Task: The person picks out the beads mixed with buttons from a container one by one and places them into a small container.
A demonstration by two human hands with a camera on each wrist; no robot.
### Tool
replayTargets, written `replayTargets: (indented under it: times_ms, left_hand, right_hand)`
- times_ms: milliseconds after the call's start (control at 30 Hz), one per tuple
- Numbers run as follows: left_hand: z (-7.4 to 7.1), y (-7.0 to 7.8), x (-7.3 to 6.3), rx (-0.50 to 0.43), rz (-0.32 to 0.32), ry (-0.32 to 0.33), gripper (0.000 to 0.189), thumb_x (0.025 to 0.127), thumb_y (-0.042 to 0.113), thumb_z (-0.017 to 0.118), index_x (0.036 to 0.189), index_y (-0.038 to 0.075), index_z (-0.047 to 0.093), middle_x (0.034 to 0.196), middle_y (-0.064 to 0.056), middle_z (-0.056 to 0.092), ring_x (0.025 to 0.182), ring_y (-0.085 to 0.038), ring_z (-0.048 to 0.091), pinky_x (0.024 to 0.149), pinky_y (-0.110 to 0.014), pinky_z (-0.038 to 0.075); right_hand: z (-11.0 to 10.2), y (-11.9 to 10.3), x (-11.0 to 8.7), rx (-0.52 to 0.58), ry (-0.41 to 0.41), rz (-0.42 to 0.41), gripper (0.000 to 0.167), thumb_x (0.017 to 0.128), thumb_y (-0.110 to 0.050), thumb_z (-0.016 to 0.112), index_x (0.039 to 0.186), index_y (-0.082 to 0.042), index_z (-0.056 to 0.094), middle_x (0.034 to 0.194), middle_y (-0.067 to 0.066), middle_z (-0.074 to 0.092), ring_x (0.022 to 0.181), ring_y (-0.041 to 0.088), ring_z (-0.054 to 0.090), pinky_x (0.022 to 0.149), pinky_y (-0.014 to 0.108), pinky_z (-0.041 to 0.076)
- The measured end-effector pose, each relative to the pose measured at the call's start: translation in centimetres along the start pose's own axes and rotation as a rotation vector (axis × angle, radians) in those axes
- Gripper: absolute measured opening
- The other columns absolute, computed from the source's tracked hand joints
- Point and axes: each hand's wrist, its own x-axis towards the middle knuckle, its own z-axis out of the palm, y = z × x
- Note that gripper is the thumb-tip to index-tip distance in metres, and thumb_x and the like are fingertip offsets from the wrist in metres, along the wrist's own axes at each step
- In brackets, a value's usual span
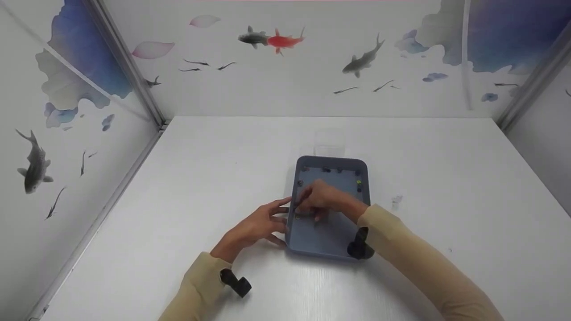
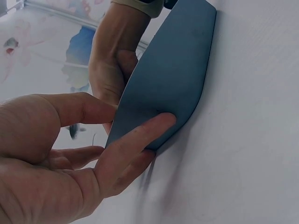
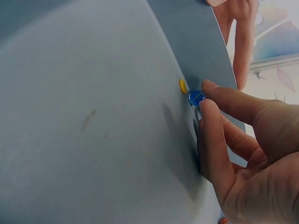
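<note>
A grey-blue tray (image 1: 330, 249) lies on the white table with small dark and yellow pieces along its inner walls. My right hand (image 1: 323, 196) reaches inside near the left wall. Between thumb and forefinger, in the right wrist view, it pinches a round, clear blue bead-like piece (image 3: 196, 98) at the foot of that wall. Touching or very close to this piece is a small yellow one (image 3: 182, 86). The spread fingers of my left hand (image 1: 261, 225) touch the tray's left side from outside; one fingertip (image 2: 166, 120) presses on the outer wall (image 2: 173, 60).
A clear, see-through container (image 1: 330, 145) stands just behind the tray. Right of the tray lies a small transparent scrap (image 1: 396, 201). An orange-red bead-like piece (image 3: 223, 220) shows lower along the wall. Printed panels (image 1: 312, 89) enclose the table (image 1: 200, 156) at the back and sides.
</note>
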Motion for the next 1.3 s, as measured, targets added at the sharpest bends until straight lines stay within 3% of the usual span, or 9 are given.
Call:
replayTargets:
  times_ms: [400,733,1067,1300]
  left_hand:
    - [0.0,0.0,0.1,0.012,-0.004,0.012,0.079,0.089,-0.005,0.060,0.159,0.017,0.029,0.157,-0.021,0.039,0.122,-0.034,0.064,0.079,-0.047,0.064]
    - [0.1,0.0,0.1,0.018,-0.005,0.008,0.079,0.089,-0.006,0.058,0.159,0.016,0.028,0.158,-0.021,0.038,0.124,-0.036,0.062,0.080,-0.047,0.063]
    - [0.0,0.1,0.1,0.006,-0.010,0.003,0.080,0.089,-0.005,0.060,0.159,0.017,0.028,0.158,-0.021,0.038,0.122,-0.035,0.063,0.080,-0.047,0.063]
    - [-0.1,0.0,0.0,0.007,0.000,-0.012,0.079,0.089,-0.002,0.059,0.159,0.017,0.027,0.159,-0.020,0.037,0.123,-0.032,0.063,0.081,-0.046,0.063]
  right_hand:
    - [0.2,-0.1,0.2,-0.036,0.016,-0.004,0.018,0.084,-0.009,0.077,0.101,-0.003,0.078,0.069,0.003,0.067,0.054,0.012,0.062,0.048,0.024,0.056]
    - [-0.1,-0.1,-0.1,-0.029,-0.018,-0.003,0.014,0.086,-0.015,0.076,0.098,-0.006,0.078,0.071,0.002,0.067,0.058,0.013,0.063,0.050,0.024,0.056]
    - [-0.8,-0.2,-0.3,-0.043,-0.034,0.012,0.020,0.088,-0.020,0.073,0.105,-0.009,0.077,0.074,0.003,0.065,0.058,0.013,0.063,0.054,0.025,0.058]
    - [-1.5,-0.4,-0.5,-0.005,-0.042,-0.029,0.017,0.088,-0.024,0.076,0.100,-0.013,0.078,0.077,0.003,0.068,0.057,0.013,0.060,0.051,0.025,0.056]
